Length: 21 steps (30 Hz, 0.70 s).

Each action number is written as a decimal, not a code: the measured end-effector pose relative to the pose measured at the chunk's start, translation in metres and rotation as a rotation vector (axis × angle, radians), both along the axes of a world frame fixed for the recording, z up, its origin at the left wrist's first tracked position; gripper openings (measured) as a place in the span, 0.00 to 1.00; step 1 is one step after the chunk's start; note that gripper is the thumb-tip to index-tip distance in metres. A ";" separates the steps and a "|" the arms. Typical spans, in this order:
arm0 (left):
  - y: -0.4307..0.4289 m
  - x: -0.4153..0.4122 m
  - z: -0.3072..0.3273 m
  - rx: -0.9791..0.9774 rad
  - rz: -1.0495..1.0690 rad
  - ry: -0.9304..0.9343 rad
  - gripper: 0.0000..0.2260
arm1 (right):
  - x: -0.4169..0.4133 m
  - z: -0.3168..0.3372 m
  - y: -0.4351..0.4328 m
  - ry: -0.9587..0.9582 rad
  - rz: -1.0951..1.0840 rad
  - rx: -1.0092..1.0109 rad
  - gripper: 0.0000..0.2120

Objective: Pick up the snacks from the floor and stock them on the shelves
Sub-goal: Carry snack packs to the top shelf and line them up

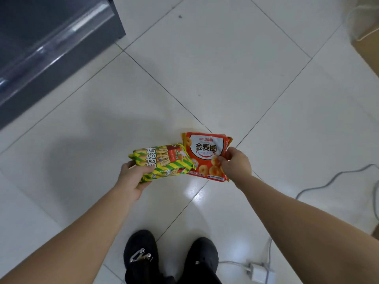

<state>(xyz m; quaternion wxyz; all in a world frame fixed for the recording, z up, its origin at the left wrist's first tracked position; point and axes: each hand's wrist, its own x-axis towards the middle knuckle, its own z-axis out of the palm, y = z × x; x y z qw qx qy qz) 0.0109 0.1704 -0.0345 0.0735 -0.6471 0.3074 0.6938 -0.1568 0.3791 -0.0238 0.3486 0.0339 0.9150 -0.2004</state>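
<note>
My left hand [133, 177] grips the lower left end of a yellow-and-green striped snack bag [164, 160], which it holds above the white tiled floor. My right hand [235, 165] pinches the right edge of an orange-red snack bag [205, 152] with a white label and pictured rings. A second orange bag seems to sit behind it, only its edge showing. The two bags overlap slightly in the middle. The dark grey shelf unit [51, 48] stands at the upper left, its lowest ledge bare.
My two black shoes [170, 261] stand at the bottom centre. A white charger and cable [260, 271] lie on the floor at the lower right, and a grey cable [328, 181] curls further right. A cardboard box [367, 42] sits at the top right.
</note>
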 end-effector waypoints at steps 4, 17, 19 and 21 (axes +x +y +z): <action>-0.007 0.000 0.084 -0.039 0.138 0.123 0.27 | -0.010 0.084 -0.016 0.044 -0.093 -0.074 0.05; -0.072 0.048 0.404 -0.281 0.273 0.395 0.26 | -0.005 0.391 -0.106 0.155 0.073 -0.319 0.08; -0.080 0.065 0.448 -0.326 0.321 0.418 0.25 | 0.004 0.434 -0.122 0.170 0.144 -0.370 0.08; -0.085 0.084 0.492 -0.367 0.359 0.448 0.21 | 0.017 0.474 -0.139 0.184 0.221 -0.429 0.10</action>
